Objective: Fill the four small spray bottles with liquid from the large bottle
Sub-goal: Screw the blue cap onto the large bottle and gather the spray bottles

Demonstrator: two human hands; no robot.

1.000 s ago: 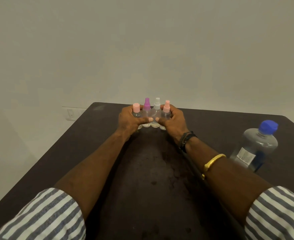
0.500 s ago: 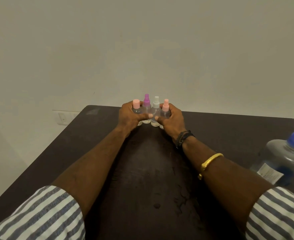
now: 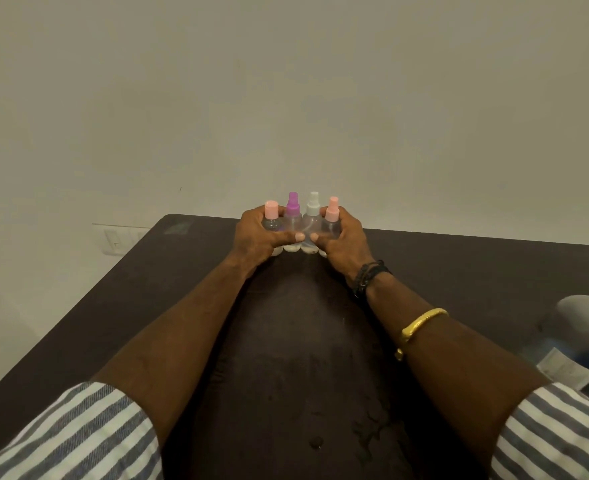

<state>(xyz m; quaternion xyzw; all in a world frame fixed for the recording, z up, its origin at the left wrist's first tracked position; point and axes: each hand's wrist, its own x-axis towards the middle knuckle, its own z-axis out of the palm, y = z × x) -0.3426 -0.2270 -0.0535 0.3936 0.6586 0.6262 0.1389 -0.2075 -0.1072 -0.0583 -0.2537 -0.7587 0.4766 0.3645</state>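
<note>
Centre of the frame, at the far edge of the table [image 3: 459, 265], the four spray bottles [image 3: 293, 221] stand upright in a tight row, touching side by side. Their tops from left to right are pink, purple, white and pink, and all are on. The left hand [image 3: 256, 242] curls round the left end of the row and the right hand [image 3: 343, 244] round the right end. The thumbs lie across the front and almost meet in the middle, so the two hands clamp the set between them. The bottles' bases appear to sit on the table, though the hands hide part of them.

The large bottle [image 3: 584, 327] is at the right edge of the frame, cut off by it and well apart from the row. Neither hand touches it.

This looks like the set-up step: the bottles are gathered and squared, and filling is not yet begun. Whether any of them holds liquid cannot be told through the clear plastic.

The next move likely calls for letting go of the row and unscrewing one spray top. The large bottle then has to be fetched from the right and opened. Narrow necks and light bottles suggest one hand should steady the bottle while the other pours slowly.
</note>
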